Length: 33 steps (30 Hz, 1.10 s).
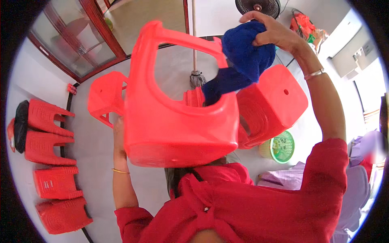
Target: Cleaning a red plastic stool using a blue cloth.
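Observation:
A red plastic stool [179, 130] is tipped over before me, its seat towards my body and its legs pointing away. My left hand [119, 126] holds it at the left side, the fingers mostly hidden behind the stool. A bunched dark blue cloth [243, 45] is gripped in my right hand [267, 30] at the stool's far right leg. Part of this cloth trails across the arched opening in the stool's side. Another red stool [282, 94] lies tilted just to the right, and one more [104, 94] stands at the left, partly covered.
Several red stools [57, 182] line the left wall, a black item [21, 126] beside them. A string mop [197, 79] stands behind the held stool. A green basket [283, 148] is at the right, near purple cloth [282, 177]. At the back are a fan [258, 7] and a glass door [79, 36].

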Motion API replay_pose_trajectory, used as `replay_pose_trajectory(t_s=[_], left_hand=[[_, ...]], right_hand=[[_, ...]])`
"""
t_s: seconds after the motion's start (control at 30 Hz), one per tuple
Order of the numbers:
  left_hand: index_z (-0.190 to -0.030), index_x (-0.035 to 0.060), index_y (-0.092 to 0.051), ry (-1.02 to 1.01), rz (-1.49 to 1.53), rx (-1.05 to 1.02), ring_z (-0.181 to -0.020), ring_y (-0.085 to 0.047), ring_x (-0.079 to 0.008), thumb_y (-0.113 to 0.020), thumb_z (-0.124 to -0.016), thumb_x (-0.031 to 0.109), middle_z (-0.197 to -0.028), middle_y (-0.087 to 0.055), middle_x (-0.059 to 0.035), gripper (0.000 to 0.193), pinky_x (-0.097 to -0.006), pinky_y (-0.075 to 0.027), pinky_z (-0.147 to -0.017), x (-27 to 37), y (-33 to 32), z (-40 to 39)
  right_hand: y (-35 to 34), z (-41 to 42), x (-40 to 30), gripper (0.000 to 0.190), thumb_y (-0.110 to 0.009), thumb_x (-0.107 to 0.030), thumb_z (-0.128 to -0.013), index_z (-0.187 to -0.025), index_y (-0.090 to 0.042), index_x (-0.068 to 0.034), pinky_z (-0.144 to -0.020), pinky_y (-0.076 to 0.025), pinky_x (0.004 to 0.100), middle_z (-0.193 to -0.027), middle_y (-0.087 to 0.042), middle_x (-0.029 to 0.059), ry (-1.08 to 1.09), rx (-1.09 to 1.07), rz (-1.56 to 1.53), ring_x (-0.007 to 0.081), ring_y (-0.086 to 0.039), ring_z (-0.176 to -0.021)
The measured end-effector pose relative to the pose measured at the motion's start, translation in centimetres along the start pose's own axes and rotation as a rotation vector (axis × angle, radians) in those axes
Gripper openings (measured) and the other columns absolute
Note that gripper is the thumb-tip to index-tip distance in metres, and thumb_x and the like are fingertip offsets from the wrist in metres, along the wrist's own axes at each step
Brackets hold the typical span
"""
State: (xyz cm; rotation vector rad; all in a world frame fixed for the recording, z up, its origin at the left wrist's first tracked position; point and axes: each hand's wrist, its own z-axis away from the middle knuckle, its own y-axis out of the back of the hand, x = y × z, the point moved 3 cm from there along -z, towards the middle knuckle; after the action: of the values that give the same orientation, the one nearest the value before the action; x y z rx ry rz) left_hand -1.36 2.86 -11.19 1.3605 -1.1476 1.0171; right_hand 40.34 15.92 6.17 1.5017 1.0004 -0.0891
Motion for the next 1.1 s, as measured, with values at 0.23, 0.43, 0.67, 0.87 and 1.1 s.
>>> replay_pose_trajectory(t_s=[0.23, 0.43, 0.67, 0.87, 1.1], left_hand=[[-0.099, -0.0046, -0.061, -0.02, -0.012, -0.022, -0.078, -0.052, -0.0074, -0.047, -0.094, 0.026, -0.087, -0.062, 0.0017, 0.034, -0.0276, -0.046, -0.068, -0.4, 0.4, -0.1], [-0.101, -0.0048, -0.061, 0.0, -0.004, -0.008, -0.08, -0.052, -0.0078, -0.045, -0.095, 0.027, -0.088, -0.062, 0.0005, 0.036, -0.0278, -0.046, -0.07, -1.0, 2.0, 1.0], [-0.104, -0.005, -0.06, 0.009, 0.051, 0.021, -0.082, -0.053, -0.0082, -0.043, -0.096, 0.029, -0.091, -0.063, -0.0009, 0.039, -0.028, -0.046, -0.072, -1.9, 1.7, 1.4], [-0.106, -0.0052, -0.06, -0.01, 0.083, 0.091, -0.083, -0.054, -0.0084, -0.042, -0.097, 0.03, -0.092, -0.063, -0.0018, 0.04, -0.0281, -0.046, -0.073, -1.8, 1.5, 0.2], [-0.104, -0.0024, -0.059, -0.103, -0.207, 0.19, -0.095, -0.054, -0.0123, -0.045, -0.097, 0.027, -0.099, -0.062, -0.0062, 0.034, -0.0298, -0.043, -0.085, -1.9, 7.5, 0.1]], right_hand=[[7.0, 1.8, -3.7, 0.039, -0.06, -0.011, -0.071, -0.106, -0.057, 0.006, -0.075, -0.058, 0.0336, -0.084, -0.064, 0.0153, 0.195, 0.331, -1.073, 0.021, -0.065, -0.075], [2.6, 0.6, -7.1, 0.058, -0.066, -0.025, -0.077, -0.127, -0.046, -0.002, -0.061, -0.058, 0.0283, -0.112, -0.061, 0.0203, 0.203, 0.28, -0.386, 0.0285, -0.067, -0.089], [-16.9, 2.0, -6.2, 0.058, -0.066, -0.01, -0.066, -0.118, -0.043, -0.006, -0.089, -0.044, 0.0378, -0.106, -0.053, 0.0142, 0.425, -0.275, -0.281, 0.029, -0.055, -0.102], [-16.7, 0.4, 0.3, 0.061, -0.064, -0.017, -0.062, -0.118, -0.045, -0.003, -0.084, -0.046, 0.0353, -0.103, -0.057, 0.0153, 0.159, -0.399, -0.223, 0.0263, -0.058, -0.092], [-16.8, 2.0, -5.0, 0.059, -0.068, -0.023, -0.059, -0.111, -0.051, -0.001, -0.076, -0.049, 0.0386, -0.089, -0.06, 0.0198, 0.191, -0.35, -0.33, 0.0334, -0.061, -0.084]])
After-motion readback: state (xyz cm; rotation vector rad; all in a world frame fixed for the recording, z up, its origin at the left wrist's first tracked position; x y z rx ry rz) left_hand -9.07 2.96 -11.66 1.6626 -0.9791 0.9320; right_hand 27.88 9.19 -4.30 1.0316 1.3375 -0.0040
